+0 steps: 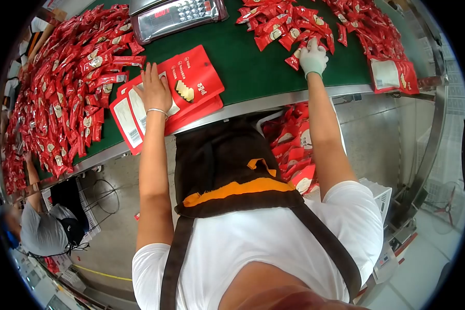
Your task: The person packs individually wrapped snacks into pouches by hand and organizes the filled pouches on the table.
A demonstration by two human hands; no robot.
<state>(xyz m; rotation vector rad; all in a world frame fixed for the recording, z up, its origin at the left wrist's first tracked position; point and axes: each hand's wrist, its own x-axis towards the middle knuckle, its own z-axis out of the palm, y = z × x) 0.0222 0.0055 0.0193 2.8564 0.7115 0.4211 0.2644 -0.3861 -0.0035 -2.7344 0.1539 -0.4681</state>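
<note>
Flat red pouches [204, 77] with white label panels lie stacked on the green table [243, 72]. On top of them rests my left hand [155, 92], bare, palm down with its fingers spread. My right hand [313, 57], in a white glove, reaches into a loose pile of small red packets [289, 26] near the far side. Its fingers touch the packets at the pile's near edge; whether one is gripped is too small to tell. Above the pouches stands a digital scale [178, 18] with a lit red display.
A large heap of red packets [62, 93] covers the left side, with more at the far right [369, 26]. A filled red pouch [392, 75] lies at the right edge. Below the metal rim is a container of red pouches [294, 150]. Another person [46, 227] is at the lower left.
</note>
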